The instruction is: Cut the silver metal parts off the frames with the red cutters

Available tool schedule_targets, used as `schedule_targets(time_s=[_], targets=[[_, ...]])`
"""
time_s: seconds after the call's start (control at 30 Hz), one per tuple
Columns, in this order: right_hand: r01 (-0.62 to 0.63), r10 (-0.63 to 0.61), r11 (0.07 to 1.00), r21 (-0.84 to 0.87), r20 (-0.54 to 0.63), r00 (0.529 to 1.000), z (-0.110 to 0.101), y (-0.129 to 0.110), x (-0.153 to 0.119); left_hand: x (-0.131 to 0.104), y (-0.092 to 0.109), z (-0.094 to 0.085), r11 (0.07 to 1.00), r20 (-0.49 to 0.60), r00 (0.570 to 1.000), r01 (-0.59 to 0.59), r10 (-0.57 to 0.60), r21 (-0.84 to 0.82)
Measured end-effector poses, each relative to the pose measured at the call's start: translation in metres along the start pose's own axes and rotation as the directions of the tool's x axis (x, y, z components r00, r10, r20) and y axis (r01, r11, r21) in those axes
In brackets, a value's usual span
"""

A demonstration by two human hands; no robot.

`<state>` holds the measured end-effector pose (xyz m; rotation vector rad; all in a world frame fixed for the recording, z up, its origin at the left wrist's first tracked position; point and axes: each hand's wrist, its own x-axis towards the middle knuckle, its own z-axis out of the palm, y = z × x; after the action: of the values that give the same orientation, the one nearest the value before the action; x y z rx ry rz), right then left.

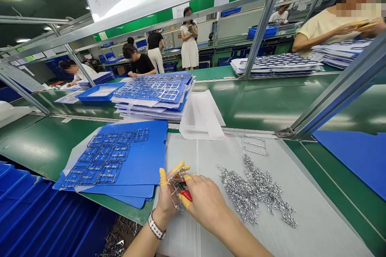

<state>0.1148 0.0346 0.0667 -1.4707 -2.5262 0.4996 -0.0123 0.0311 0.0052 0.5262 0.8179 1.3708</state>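
Observation:
My left hand [167, 194], with yellow finger cots, is closed on a chrome sprue frame [175, 198] tilted above the grey sheet. Close against it, my right hand [205, 200] also wears yellow finger cots and grips a small red-handled tool [186, 195]. Its working end is hidden between the fingers and the frame. To the right lies a heap of small shiny chrome pieces [253, 190]. Behind the heap lies one bare frame [255, 145]. More chrome frames [104, 152] are laid in rows on a blue sheet [147, 160] at the left.
Translucent sheeting [208, 233] covers the bench under my hands. Ahead stands a stack of sheets bearing frames [153, 88], beside a blue tray [99, 91]. A metal post [325, 92] rises at the right. Blue bins [36, 213] sit lower left. Several people work beyond.

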Motion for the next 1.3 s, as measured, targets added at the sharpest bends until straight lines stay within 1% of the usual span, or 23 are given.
schedule_targets(time_s=[0.23, 0.37, 0.63, 0.73, 0.9, 0.97, 1.17, 1.3], targets=[[-0.004, 0.004, 1.000, 0.001, 0.007, 1.000, -0.004, -0.002, -0.006, -0.006, 0.004, 0.004, 0.998, 0.013, 0.999, -0.035, 0.034, 0.059], [0.004, -0.004, 1.000, -0.018, 0.014, 1.000, -0.006, -0.002, -0.007, -0.006, 0.002, 0.001, 0.996, 0.041, 0.998, -0.048, 0.045, 0.071], [0.020, -0.014, 0.993, -0.119, 0.048, 0.999, -0.012, -0.004, -0.009, -0.005, -0.002, -0.004, 0.985, 0.041, 0.997, -0.066, 0.060, 0.158], [0.010, -0.002, 0.989, -0.146, 0.057, 0.998, -0.013, 0.001, -0.010, -0.005, 0.000, -0.003, 0.992, 0.047, 0.998, -0.049, 0.044, 0.115], [-0.066, 0.068, 0.982, -0.179, 0.005, 0.998, -0.011, 0.018, -0.010, -0.004, 0.002, 0.000, 0.995, 0.047, 0.995, 0.089, -0.087, -0.039], [-0.089, 0.092, 0.980, -0.180, 0.011, 0.996, -0.011, 0.022, -0.008, -0.004, 0.001, 0.001, 0.990, 0.059, 0.992, 0.117, -0.113, -0.078], [-0.100, 0.110, 0.982, -0.158, 0.056, 0.992, -0.013, 0.019, -0.004, -0.005, -0.002, 0.003, 0.992, 0.085, 0.992, 0.104, -0.098, -0.069], [-0.106, 0.116, 0.982, -0.156, 0.057, 0.992, -0.012, 0.020, -0.004, -0.005, -0.004, 0.002, 0.998, 0.112, 0.992, 0.056, -0.053, -0.023]])
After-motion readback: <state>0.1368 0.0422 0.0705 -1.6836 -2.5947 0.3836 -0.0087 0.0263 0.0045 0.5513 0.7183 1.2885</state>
